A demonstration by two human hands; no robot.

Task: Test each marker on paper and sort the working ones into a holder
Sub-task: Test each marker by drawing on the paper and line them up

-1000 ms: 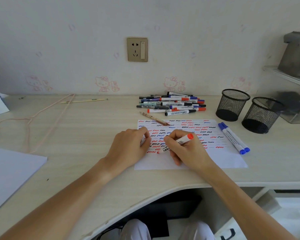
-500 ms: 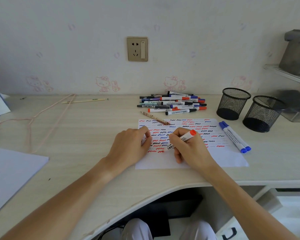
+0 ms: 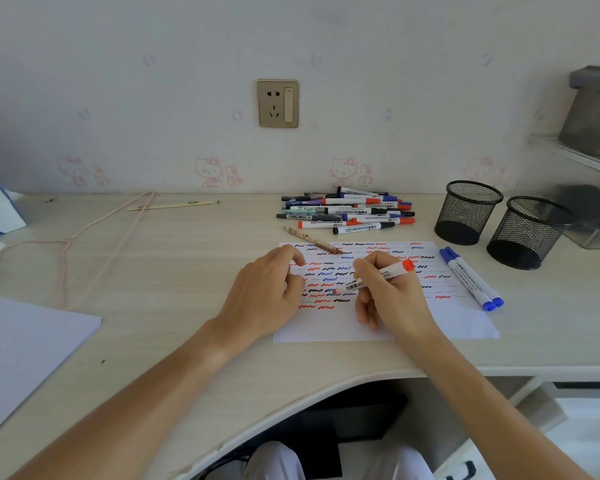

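Note:
My right hand [image 3: 392, 296] grips a white marker with a red end [image 3: 378, 274]; its tip touches the white paper [image 3: 447, 323] among red, blue and black squiggles. At the paper's left edge rests my left hand [image 3: 267, 292], fingers loosely curled, and nothing shows in it. Behind the sheet lies a pile of several markers [image 3: 347, 213]. Two blue markers [image 3: 471, 277] lie side by side on the paper's right edge. Two black mesh holders [image 3: 468, 211] [image 3: 527, 233] stand at the right, and no marker shows inside either.
A brown pencil [image 3: 312, 240] lies across the paper's top left corner. Another white sheet [image 3: 25, 341] covers the desk's near left. A pink cord [image 3: 84, 233] loops at the left. A shelf with a grey object [image 3: 593, 112] juts in at the far right.
My right hand has carried the marker tip to the right and slightly away from me across the paper. My left hand has stayed put.

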